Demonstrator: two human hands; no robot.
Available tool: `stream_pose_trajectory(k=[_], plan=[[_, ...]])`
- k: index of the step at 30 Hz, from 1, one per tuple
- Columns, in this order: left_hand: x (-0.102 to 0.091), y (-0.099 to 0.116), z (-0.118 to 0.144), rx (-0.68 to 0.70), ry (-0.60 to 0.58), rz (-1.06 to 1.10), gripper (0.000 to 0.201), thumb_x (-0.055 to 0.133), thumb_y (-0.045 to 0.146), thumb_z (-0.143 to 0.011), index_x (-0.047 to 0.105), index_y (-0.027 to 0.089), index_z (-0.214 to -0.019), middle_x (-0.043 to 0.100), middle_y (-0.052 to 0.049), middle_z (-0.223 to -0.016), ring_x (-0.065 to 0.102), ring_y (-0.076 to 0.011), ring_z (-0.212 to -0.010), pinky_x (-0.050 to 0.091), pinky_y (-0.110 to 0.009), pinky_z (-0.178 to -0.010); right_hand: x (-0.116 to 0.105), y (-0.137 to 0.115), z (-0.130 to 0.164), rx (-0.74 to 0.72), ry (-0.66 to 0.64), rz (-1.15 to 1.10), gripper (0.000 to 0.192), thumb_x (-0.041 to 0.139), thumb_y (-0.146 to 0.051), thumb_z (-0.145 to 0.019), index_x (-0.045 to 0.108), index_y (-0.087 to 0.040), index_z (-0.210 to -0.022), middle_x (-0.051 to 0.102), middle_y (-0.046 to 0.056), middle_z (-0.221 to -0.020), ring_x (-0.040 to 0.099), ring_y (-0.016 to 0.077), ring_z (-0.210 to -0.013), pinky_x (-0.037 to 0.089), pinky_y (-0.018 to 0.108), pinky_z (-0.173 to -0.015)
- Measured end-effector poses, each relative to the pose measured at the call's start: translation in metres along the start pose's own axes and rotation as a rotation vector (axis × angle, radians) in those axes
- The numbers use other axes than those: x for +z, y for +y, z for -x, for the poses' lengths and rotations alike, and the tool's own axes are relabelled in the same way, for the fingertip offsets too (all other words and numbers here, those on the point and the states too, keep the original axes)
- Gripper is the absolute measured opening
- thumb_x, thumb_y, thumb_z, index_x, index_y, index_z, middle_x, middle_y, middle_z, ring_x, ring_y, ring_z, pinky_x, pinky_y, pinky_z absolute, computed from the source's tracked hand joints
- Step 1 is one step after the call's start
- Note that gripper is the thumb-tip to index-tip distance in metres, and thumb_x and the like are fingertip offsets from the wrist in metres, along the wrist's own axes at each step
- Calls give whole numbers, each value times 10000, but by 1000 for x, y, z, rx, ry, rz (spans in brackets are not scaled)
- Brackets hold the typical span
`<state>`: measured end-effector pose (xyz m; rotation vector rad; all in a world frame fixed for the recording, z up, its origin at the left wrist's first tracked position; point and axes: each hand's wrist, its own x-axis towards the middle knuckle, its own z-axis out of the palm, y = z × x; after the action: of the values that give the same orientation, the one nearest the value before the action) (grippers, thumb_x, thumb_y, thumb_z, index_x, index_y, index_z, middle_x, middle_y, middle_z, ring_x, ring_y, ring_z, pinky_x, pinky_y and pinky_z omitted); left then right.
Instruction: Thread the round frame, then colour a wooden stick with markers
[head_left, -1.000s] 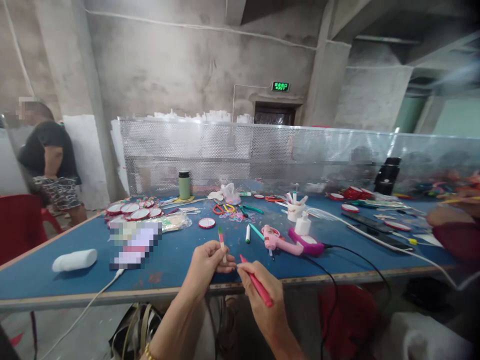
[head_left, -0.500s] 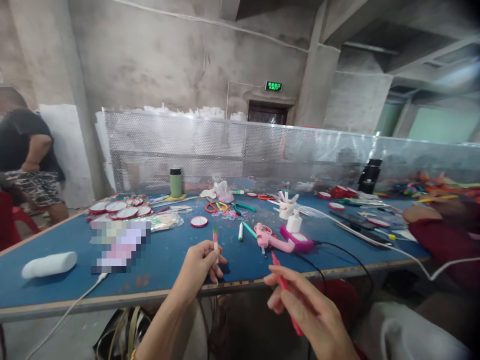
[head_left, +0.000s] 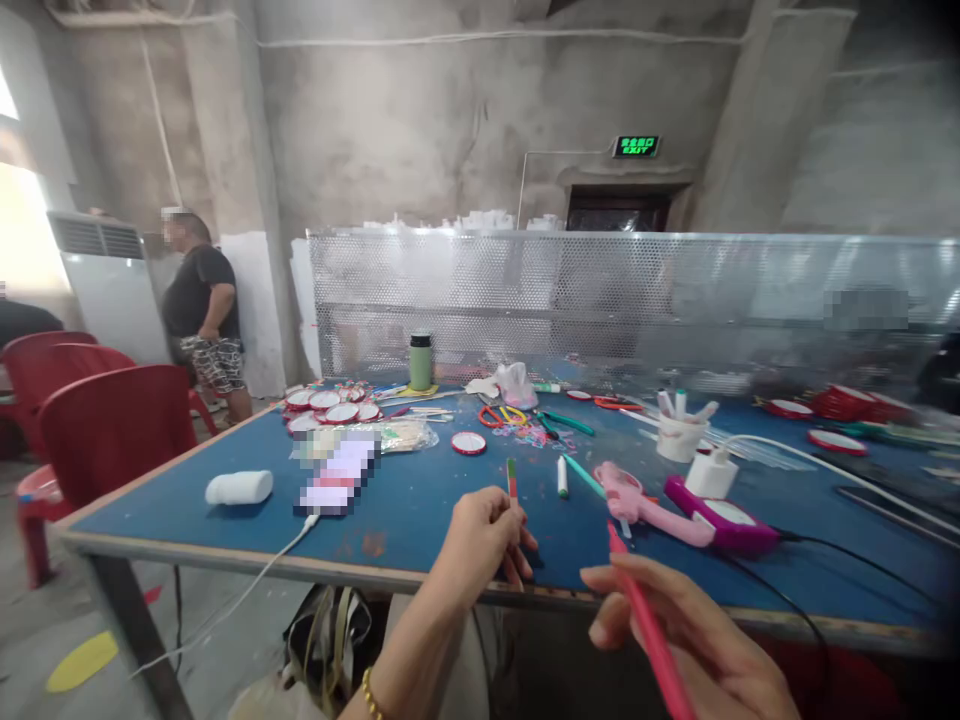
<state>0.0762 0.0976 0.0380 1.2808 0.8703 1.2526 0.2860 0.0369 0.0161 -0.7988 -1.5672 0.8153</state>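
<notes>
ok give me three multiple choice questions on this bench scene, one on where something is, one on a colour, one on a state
1. Where does the green flask stand?
A. at the far side of the blue table, by the mesh screen
B. on a red chair
C. on the floor

2. What colour is the marker in the right hand?
A. blue
B. red
C. black

3. How is the left hand holding the small stick?
A. flat under an open palm
B. not at all, it lies on the table
C. pinched upright in the fingers

Answers:
1 A, the flask stands at the table's back edge before the screen.
2 B, the marker's barrel is red.
3 C, the stick pokes up from closed fingertips.
</notes>
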Motion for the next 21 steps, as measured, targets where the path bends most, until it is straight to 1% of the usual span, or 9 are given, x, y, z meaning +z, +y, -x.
stream_pose_trajectory(k=[2, 4, 7, 9, 10, 12, 15, 18, 21], plan=[[-1, 0, -1, -23, -16, 5, 189, 581, 333, -759, 489, 175, -713, 675, -27, -642, 582, -104, -363, 413, -178, -302, 10, 2, -12, -59, 68, -72, 298, 675, -338, -870, 664, -297, -1165, 735, 114, -1036, 723, 230, -699, 618, 349, -642], [-1, 0, -3, -43, -40, 4, 161, 565, 305, -757, 483, 175, -710, 684, -35, -649, 581, -108, -356, 411, -182, -292, 22, 1, -26, -129, 121, -96, 281, 710, -315, -847, 646, -294, -1120, 723, 71, -967, 706, 204, -656, 602, 332, -626], [-1, -1, -6, -41, -66, 4, 166, 568, 313, -756, 495, 168, -723, 675, -28, -625, 583, -107, -356, 418, -179, -304, 37, -4, -46, -208, 211, 94, 177, 629, -369, -911, 659, -230, -1017, 653, 10, -668, 635, 167, -561, 536, 278, -574], [0, -1, -7, -18, -59, 4, 214, 585, 353, -760, 500, 163, -709, 657, -21, -595, 593, -106, -371, 436, -176, -333, 44, -8, -58, -275, 294, 214, 187, 582, -373, -942, 663, -207, -907, 575, -25, -536, 559, 137, -489, 486, 254, -532], [1, -2, -7, -9, -48, 6, 248, 595, 384, -762, 503, 161, -702, 651, -19, -584, 603, -108, -382, 448, -177, -349, 47, -9, -63, -305, 309, 238, 217, 548, -368, -961, 657, -201, -873, 544, -38, -505, 523, 123, -461, 475, 252, -531], [1, -3, -7, -7, -26, 23, 320, 612, 456, -760, 510, 158, -701, 647, -22, -574, 625, -121, -402, 472, -188, -377, 52, -11, -75, -320, 249, 240, 242, 492, -337, -989, 660, -190, -898, 506, -57, -480, 485, 107, -429, 473, 250, -534], [2, -5, -7, -23, -27, 61, 393, 639, 528, -735, 521, 154, -712, 651, -25, -574, 641, -137, -410, 481, -198, -386, 58, -12, -92, -351, 192, 189, 154, 529, -300, -957, 617, -193, -1025, 539, -70, -531, 513, 105, -419, 444, 229, -461], [1, -6, -6, -29, -21, 83, 404, 658, 532, -721, 543, 147, -760, 648, -16, -574, 645, -142, -410, 477, -198, -376, 62, -8, -104, -362, 198, 150, 113, 588, -286, -918, 617, -192, -972, 662, -18, -701, 584, 106, -464, 483, 231, -468], [1, -6, -5, -21, -7, 78, 406, 656, 536, -734, 547, 151, -806, 649, -10, -582, 640, -143, -406, 477, -204, -366, 64, -2, -106, -331, 221, 136, 137, 587, -294, -922, 661, -179, -937, 682, 3, -736, 585, 105, -485, 500, 241, -493]])
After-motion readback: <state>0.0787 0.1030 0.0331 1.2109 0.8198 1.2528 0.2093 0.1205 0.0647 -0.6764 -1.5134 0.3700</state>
